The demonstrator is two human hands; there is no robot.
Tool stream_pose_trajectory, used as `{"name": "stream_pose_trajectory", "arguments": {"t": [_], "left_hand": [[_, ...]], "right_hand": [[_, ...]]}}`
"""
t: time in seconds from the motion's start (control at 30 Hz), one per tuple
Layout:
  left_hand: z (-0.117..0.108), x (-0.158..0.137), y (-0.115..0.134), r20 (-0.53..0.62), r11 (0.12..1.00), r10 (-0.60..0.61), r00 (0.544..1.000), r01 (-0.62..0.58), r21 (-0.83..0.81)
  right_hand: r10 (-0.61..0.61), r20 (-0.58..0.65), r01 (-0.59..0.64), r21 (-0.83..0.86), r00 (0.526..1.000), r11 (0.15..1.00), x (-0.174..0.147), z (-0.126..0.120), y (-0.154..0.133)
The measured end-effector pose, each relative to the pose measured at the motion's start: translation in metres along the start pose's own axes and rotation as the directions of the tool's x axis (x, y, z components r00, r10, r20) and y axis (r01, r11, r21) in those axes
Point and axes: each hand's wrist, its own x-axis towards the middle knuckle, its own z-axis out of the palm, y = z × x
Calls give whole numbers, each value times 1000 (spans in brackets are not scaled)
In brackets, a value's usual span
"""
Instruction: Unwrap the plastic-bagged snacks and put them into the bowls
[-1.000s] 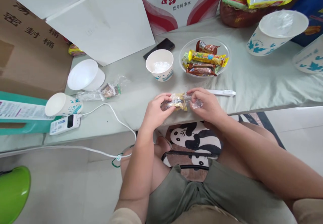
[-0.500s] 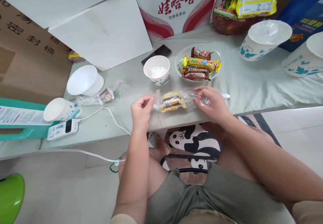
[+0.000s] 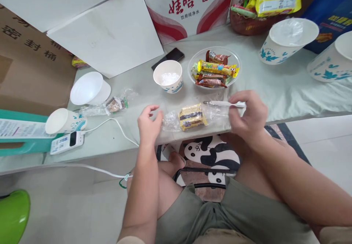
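On the cloth near the table's front edge lies a bundle of yellow-wrapped snacks (image 3: 192,116) in clear plastic wrap (image 3: 171,121), its loose ends spread to both sides. My left hand (image 3: 150,124) is just left of the wrap, thumb and fingers apart, holding nothing. At the other end, my right hand (image 3: 249,116), slightly blurred, has its thumb and forefinger closed on a slim white tool (image 3: 217,103) with a metallic tip pointing left. Whether it is a pen or a craft knife I cannot tell. Part of it is hidden behind the fingers.
Behind the bundle stand a paper cup (image 3: 168,84) with plastic inside and a clear bowl (image 3: 238,59) of wrapped snack bars. A phone (image 3: 176,55) lies beside a white box (image 3: 110,35). Another wrapped bundle (image 3: 115,104), cups and a cabled white device (image 3: 67,142) are at left.
My right hand has left the wrap's right end, moved right and taken hold of the slim white tool. My left hand has opened and drawn slightly left, away from the wrap.
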Motion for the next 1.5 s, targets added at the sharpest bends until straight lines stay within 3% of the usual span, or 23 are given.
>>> {"name": "stream_pose_trajectory", "arguments": {"t": [0.07,0.13,0.27,0.5,0.57,0.73,0.9,0.97,1.03,1.1,1.17,1.23,1.33,1.4,1.43,1.5], "left_hand": [[3,-4,7,171,991,129,977,-134,20],[6,-8,10,321,980,184,929,-198,12],[8,-11,10,395,978,198,897,-206,-21],[3,-11,17,185,954,300,936,-291,-76],[4,-11,19,138,939,340,930,-329,-101],[2,-14,25,62,909,399,915,-386,-158],[-10,-21,30,28,847,486,873,-463,-262],[-15,-24,31,44,850,472,880,-441,-288],[-19,-27,32,76,875,428,900,-392,-285],[-22,-28,34,137,899,390,911,-344,-272],[-25,-27,35,272,921,353,895,-282,-267],[-27,-25,37,448,957,262,855,-170,-235],[-29,-22,36,581,994,70,811,-6,-112],[-29,-20,34,489,998,40,871,-15,-54],[-28,-18,32,395,998,69,916,-59,-38],[-24,-15,27,196,988,151,969,-154,1]], "right_hand": [[-61,189,75,-70,980,995,-2,8,-7],[-27,366,82,-137,930,987,-4,17,-12],[69,499,-2,-133,864,991,-6,30,-12],[123,493,-78,-110,861,991,-2,30,-3],[95,495,-48,-107,864,993,-1,30,-3],[21,326,23,-131,945,991,3,28,-11],[-146,245,142,34,959,989,5,15,-22],[-204,267,185,97,942,978,4,10,-25],[-228,365,179,165,903,970,1,6,-26],[-237,506,137,227,829,964,-2,5,-26],[-219,607,99,225,764,969,-5,6,-24],[-142,607,74,135,782,988,-7,9,-23],[-1,413,20,-42,911,999,-8,13,-26],[-24,313,45,-59,949,997,-8,17,-33],[-85,315,99,-30,945,995,-9,20,-39],[-248,392,247,52,886,968,-11,29,-50]]}}
